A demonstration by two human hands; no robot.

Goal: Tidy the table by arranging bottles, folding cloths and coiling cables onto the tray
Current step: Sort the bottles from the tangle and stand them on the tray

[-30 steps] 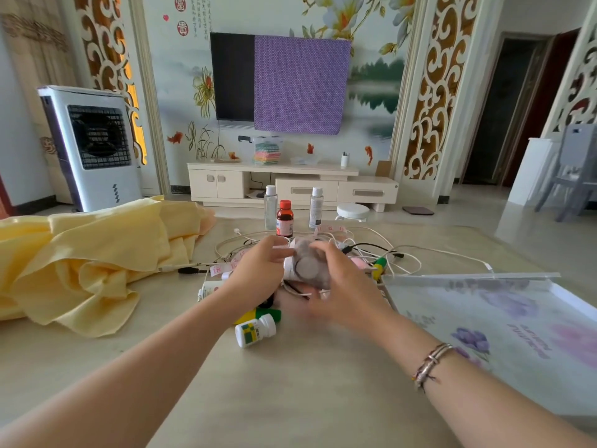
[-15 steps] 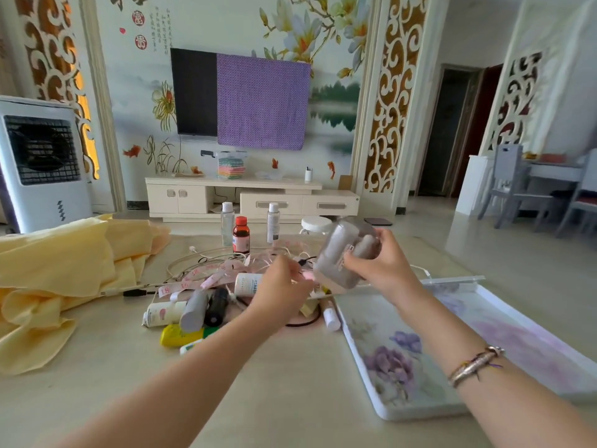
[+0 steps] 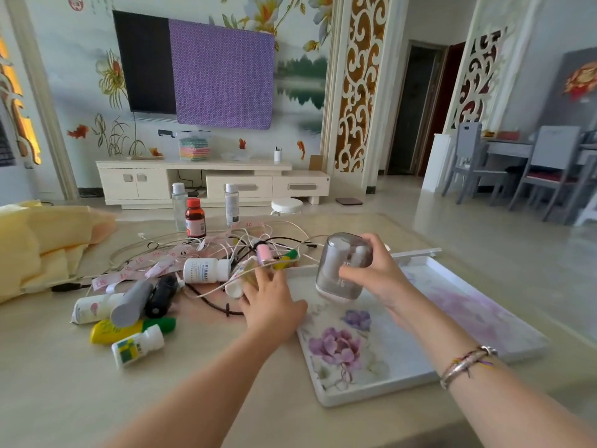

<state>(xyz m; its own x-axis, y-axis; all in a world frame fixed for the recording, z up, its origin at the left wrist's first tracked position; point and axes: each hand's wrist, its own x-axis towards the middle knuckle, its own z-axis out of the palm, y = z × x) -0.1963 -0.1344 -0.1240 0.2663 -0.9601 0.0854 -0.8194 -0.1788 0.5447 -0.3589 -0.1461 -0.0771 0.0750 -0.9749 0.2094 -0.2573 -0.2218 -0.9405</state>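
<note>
Your right hand (image 3: 374,279) grasps the smoky-grey translucent plastic jar (image 3: 342,266) upright over the near-left corner of the white floral tray (image 3: 371,388) | left hand (image 3: 271,305) reaches, fingers extended, at the tangled white cables (image 3: 226,247) | jar looks rigid, light, smooth; grip mid-body | contents blurred; left fingertips' contact unclear.

Yellow cloth (image 3: 38,247) cut off at our frame's left edge, left hand (image 3: 271,305) hiding its own fingertips, bottle labels too small for us to read.
</note>
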